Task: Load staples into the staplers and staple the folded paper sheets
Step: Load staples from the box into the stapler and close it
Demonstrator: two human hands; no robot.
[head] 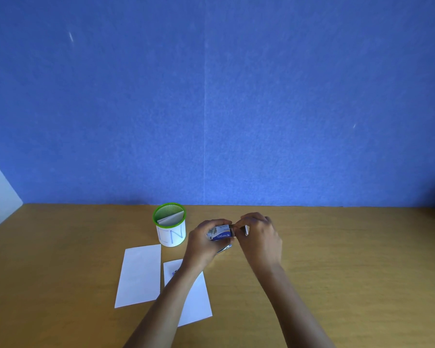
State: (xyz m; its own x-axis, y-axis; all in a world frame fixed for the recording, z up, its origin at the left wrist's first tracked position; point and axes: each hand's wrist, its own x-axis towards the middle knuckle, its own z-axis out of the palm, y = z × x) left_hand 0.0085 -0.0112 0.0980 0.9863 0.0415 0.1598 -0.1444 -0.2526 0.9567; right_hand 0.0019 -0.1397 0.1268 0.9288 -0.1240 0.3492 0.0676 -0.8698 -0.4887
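My left hand [201, 243] grips a small blue and white staple box [220, 233] above the wooden table. My right hand [258, 234] pinches the box's right end, where a white flap or inner tray [246, 229] sticks out. A thin metal part of a stapler [224, 249] shows just under my left hand; the rest of it is hidden. Two folded white sheets lie on the table: one [140, 275] at the left, the other [195, 301] partly under my left forearm, with a small blue mark near its top.
A green-rimmed mesh cup [170, 228] with a white label reading "IN" stands behind the sheets and holds folded paper. A blue wall [211, 109] rises at the table's far edge. Bare wooden tabletop [349, 259] stretches to the right.
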